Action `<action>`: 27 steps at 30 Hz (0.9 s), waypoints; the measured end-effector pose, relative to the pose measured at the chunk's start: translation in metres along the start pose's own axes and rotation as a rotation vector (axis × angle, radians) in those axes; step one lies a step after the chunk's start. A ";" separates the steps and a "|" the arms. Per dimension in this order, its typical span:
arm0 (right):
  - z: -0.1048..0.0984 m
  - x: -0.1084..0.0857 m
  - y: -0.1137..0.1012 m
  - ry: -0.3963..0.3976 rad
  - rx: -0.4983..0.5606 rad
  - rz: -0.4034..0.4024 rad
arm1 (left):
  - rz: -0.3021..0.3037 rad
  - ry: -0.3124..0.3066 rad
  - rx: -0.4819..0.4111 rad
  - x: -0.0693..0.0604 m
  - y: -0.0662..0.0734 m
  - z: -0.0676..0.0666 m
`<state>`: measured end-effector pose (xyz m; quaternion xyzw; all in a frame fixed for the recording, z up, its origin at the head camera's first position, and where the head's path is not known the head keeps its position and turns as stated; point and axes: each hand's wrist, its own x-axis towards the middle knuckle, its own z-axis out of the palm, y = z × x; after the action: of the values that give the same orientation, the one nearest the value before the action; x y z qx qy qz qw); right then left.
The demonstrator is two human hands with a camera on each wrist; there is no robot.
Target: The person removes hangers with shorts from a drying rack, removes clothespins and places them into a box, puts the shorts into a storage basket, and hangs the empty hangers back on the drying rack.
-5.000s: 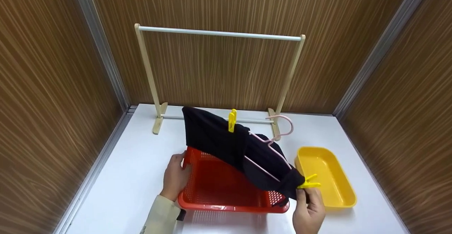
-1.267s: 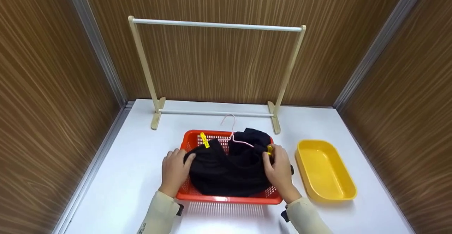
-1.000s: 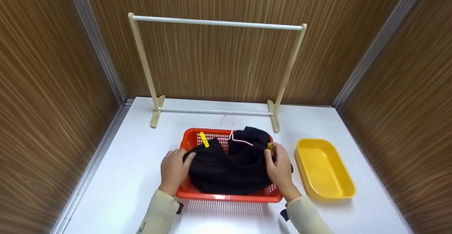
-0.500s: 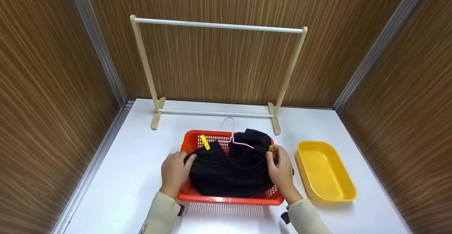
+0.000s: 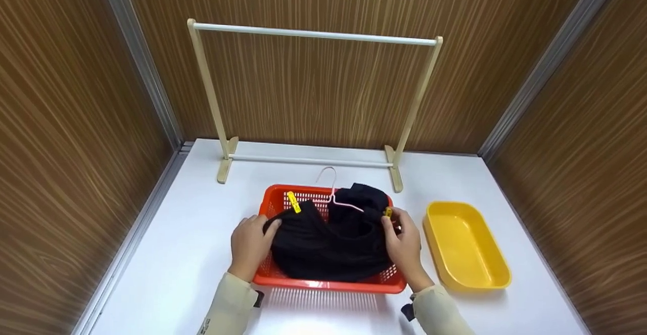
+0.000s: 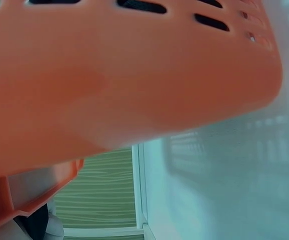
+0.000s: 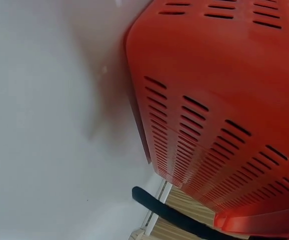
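A black garment (image 5: 328,249) lies bunched in the red basket (image 5: 313,285), its exact kind hard to tell in the folds. Between its folds stands a pink hanger (image 5: 333,183), hook up toward the back. One yellow clothespin (image 5: 293,201) is clipped on the garment's left part. My left hand (image 5: 249,246) is at the basket's left side and pinches the garment's edge, thumb on top. At the right end, my right hand (image 5: 404,244) pinches a second yellow clothespin (image 5: 388,212) with thumb and fingers, beside the cloth. The wrist views mostly show the basket's outer wall (image 6: 109,90).
Behind the basket stands a wooden rack with a white top bar (image 5: 313,34) and a lower bar (image 5: 313,160). A yellow tray (image 5: 462,244) is to the right on the white table (image 5: 167,234). Wood-grain panels (image 5: 313,92) enclose the table.
Five seconds ago the garment was held raised and tilted, my left hand on the basket; since then it was lowered into the basket. Over the last second, my right fingers shift slightly at the clothespin.
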<state>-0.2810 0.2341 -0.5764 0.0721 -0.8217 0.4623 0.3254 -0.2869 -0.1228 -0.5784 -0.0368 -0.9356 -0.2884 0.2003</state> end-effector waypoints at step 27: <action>0.002 0.001 -0.005 0.023 0.086 -0.028 | 0.017 0.032 -0.009 0.000 0.000 -0.001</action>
<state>-0.2803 0.2301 -0.5728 0.0921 -0.7962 0.4934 0.3378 -0.2863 -0.1236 -0.5776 -0.0410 -0.9307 -0.2912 0.2176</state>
